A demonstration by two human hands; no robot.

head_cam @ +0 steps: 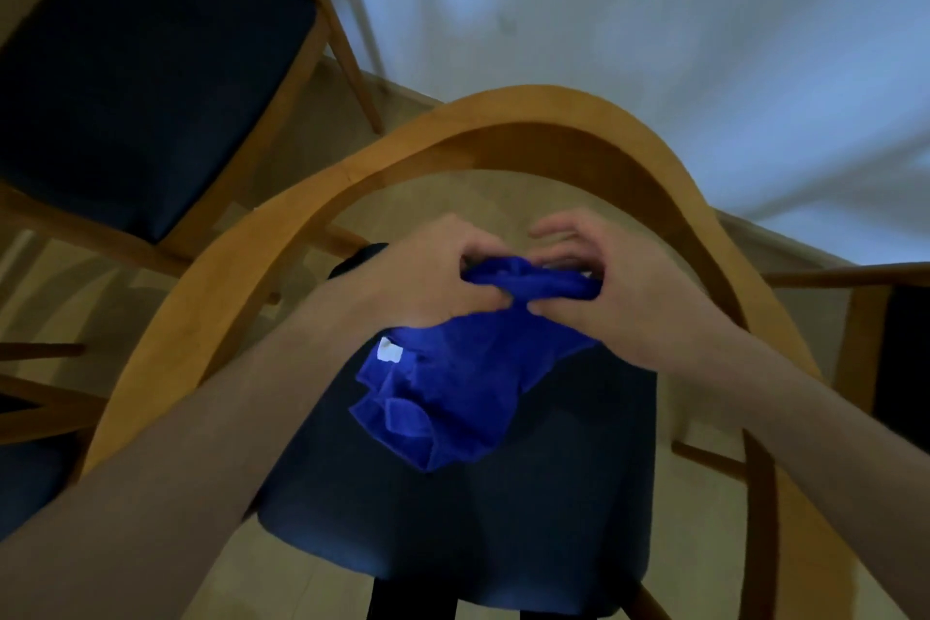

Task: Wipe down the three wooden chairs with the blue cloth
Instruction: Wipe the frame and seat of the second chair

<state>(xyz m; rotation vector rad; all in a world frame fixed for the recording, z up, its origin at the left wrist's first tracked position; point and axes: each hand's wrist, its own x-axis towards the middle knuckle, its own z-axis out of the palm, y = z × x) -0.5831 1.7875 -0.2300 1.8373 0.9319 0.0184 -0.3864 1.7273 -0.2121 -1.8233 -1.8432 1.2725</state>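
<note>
A bright blue cloth with a small white tag hangs bunched between my two hands, above the dark seat of the nearest wooden chair, whose curved back rail arches around my arms. My left hand grips the cloth's top left part. My right hand pinches its top right part, fingers partly spread. A second wooden chair with a dark cushion stands at the upper left. Part of a third chair shows at the right edge.
A pale wall rises behind the chairs. Beige floor shows between the chair legs. More wooden chair rails and a dark cushion corner sit at the left edge.
</note>
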